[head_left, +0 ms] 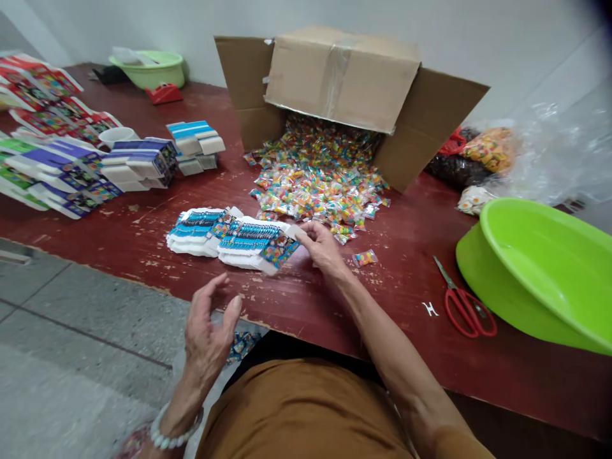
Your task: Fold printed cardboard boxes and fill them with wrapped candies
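White printed cards [253, 245], lightly pinched by the right hand [325, 245], fingers narrow; left hand [208, 325] empty, fingers wide. Risk: a loose grip dropping cards, a hasty reach scattering packets [315, 185] across the red table [119, 236].

Lime-green plastic basin [530, 280] tilted on edge, scissors [466, 312] (red handles) just beside it

Scuffed red table [401, 299] holds cardboard box [342, 80], colourful packets [318, 182], scissors [466, 312]
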`<state>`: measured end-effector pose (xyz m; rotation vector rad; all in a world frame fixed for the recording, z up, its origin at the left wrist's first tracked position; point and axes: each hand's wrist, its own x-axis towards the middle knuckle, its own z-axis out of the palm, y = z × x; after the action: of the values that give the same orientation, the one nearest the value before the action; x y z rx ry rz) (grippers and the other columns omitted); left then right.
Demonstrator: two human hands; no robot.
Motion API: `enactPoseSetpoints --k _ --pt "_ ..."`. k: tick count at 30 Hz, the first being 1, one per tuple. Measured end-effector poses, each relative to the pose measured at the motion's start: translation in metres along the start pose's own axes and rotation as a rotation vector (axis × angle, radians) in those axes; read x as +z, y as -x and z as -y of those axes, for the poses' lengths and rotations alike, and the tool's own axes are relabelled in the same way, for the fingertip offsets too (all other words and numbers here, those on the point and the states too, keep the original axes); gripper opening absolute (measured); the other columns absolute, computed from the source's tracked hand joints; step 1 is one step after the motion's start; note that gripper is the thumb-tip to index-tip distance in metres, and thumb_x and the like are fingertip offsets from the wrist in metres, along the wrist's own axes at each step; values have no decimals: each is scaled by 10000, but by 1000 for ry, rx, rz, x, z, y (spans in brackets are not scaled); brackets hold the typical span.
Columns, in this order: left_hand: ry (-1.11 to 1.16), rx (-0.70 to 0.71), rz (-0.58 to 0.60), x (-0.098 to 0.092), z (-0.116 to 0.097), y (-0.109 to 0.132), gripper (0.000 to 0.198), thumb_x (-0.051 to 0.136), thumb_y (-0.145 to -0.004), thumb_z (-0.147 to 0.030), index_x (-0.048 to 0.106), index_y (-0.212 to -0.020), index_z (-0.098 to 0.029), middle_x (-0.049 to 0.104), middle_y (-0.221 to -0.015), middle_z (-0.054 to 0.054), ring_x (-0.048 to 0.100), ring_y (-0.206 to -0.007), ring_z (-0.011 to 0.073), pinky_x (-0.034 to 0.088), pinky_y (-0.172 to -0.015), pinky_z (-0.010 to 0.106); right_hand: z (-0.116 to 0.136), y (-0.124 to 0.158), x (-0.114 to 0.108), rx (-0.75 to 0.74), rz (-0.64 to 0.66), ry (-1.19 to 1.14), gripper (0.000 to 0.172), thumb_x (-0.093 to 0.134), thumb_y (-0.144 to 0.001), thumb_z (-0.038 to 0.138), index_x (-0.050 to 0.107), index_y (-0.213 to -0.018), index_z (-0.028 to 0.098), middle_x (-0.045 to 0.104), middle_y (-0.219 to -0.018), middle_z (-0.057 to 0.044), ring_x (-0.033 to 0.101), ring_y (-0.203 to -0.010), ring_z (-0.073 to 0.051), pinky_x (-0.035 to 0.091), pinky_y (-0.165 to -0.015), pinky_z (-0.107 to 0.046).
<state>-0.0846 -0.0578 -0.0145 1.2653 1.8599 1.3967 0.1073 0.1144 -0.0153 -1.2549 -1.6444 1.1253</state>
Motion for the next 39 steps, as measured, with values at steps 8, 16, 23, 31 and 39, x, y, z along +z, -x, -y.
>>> enactPoseSetpoints --k 8,16,23,31,39 --pt "811 -590 961 36 -54 -1 464 815 -689 -535 717 -902 -134 742 -825 102 727 -733 250 582 -733 348 37 66 -8 19 489 -641 293 741 -820 419 587 -961 213 602 -829 22 554 -698 -101 458 -618 -211" --pt "586 -480 701 45 -59 5 346 846 -686 -428 667 -727 -135 697 -567 39 666 -514 167 551 -542 244 37 76 -8 110 469 -712 465 748 -831 383 545 -1225 241 594 -875 16 543 -607 -77 437 -487 -178" --pt "518 -492 476 54 -59 3 384 881 -632 -367 684 -874 -142 702 -639 16 656 -504 185 573 -487 296 42 91 -1 239 484 -594 277 708 -824 427 659 -951 187 556 -595 53 465 -443 -85 410 -419 -215" --pt "484 -324 251 47 -53 -3 668 853 -683 -373 472 -1213 -227 753 -998 45 734 -864 215 610 -715 306 31 79 2 118 181 -477 293 712 -775 374 670 -994 184 674 -791 4 606 -701 -139 483 -681 -279" --pt "446 -255 211 45 -55 -1 488 830 -712 -358 590 -1115 -227 757 -991 43 726 -885 208 592 -774 288 31 88 16 72 34 -459 261 742 -754 371 634 -927 208 654 -772 13 572 -671 -141 459 -641 -273"
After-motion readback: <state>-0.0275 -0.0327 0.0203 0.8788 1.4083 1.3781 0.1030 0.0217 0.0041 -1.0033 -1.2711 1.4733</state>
